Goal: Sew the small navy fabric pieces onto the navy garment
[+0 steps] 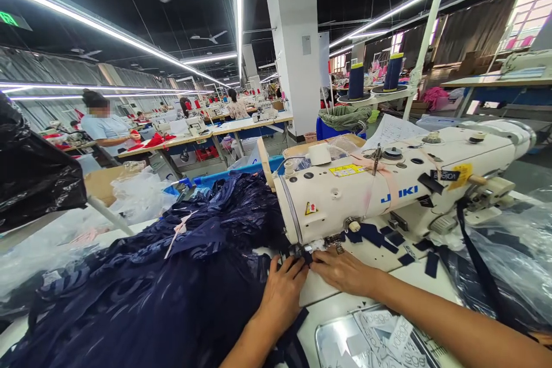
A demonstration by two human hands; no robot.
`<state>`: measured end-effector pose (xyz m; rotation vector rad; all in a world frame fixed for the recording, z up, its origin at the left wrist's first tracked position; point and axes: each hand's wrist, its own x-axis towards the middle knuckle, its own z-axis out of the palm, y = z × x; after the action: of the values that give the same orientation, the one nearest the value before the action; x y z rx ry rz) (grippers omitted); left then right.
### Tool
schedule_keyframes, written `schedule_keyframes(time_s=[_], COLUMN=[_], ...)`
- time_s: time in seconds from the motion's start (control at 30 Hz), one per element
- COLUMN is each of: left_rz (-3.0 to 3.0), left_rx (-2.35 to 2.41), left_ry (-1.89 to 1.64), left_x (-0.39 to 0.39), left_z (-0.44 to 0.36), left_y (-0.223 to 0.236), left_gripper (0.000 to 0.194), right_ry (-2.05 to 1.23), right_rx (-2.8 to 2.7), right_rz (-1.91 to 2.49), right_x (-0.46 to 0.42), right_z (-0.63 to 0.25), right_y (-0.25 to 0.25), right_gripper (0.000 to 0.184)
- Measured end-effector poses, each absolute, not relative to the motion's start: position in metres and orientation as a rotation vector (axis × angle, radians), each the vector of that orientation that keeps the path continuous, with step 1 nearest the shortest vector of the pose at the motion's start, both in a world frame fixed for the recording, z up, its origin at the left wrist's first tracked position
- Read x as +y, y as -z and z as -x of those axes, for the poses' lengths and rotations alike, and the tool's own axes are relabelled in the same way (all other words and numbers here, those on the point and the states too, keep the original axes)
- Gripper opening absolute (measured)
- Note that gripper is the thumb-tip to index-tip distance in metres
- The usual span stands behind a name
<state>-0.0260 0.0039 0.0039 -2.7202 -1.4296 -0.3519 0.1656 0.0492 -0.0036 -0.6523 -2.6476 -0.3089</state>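
Observation:
A white sewing machine [349,201] stands before me, its needle area partly hidden by my fingers. My left hand [285,286] is closed on the edge of a navy garment [172,293], with bent fingertips beside the presser foot. The garment's sheer, patterned cloth is heaped over the table on the left. From the other side, my right hand [338,271] reaches in under the machine head, fingers pressed together on the navy cloth at the needle. What exactly lies beneath those fingertips is hidden. Small navy fabric strips [375,236] are scattered behind my right hand.
A metal tin [319,340] with printed labels [375,336] sits at the front edge. Clear plastic bags [517,253] lie at right. A black plastic bag [38,167] hangs at left. Thread cones [356,81] stand behind the machine. A person [106,123] works at another table.

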Motion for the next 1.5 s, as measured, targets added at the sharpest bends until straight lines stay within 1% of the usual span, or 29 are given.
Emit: schedule_keyframes(time_s=[0.2, 0.47, 0.77, 1.07, 1.2, 1.33, 1.43, 1.5], left_rz=[2.718, 2.716, 2.712, 2.719, 2.72, 2.723, 2.695, 2.616], left_rx=[-1.432, -1.466, -1.487, -1.561, -1.646, -1.7, -1.688, -1.65], left_ry=[0.253, 0.275, 0.285, 0.253, 0.225, 0.21, 0.201, 0.232], left_x=[0.005, 0.005, 0.007, 0.013, 0.018, 0.023, 0.025, 0.023], left_z=[0.027, 0.024, 0.024, 0.027, 0.028, 0.029, 0.027, 0.024], left_y=[-0.008, -0.009, -0.009, -0.011, -0.014, -0.015, -0.016, -0.018], left_gripper=[0.053, 0.056, 0.056, 0.059, 0.061, 0.061, 0.056, 0.048], right_ry=[0.328, 0.312, 0.401, 0.329, 0.261, 0.1, -0.085, -0.172], right_rx=[-2.613, -2.627, -2.649, -2.593, -2.584, -2.592, -2.479, -2.358], right_rz=[0.631, 0.656, 0.658, 0.701, 0.71, 0.733, 0.893, 1.002], right_x=[0.051, 0.053, 0.053, 0.056, 0.057, 0.063, 0.076, 0.087], right_z=[-0.165, -0.166, -0.164, -0.163, -0.166, -0.169, -0.166, -0.16], right_y=[0.005, 0.009, 0.008, 0.012, 0.009, 0.014, 0.026, 0.036], right_gripper=[0.021, 0.02, 0.022, 0.025, 0.028, 0.031, 0.026, 0.025])
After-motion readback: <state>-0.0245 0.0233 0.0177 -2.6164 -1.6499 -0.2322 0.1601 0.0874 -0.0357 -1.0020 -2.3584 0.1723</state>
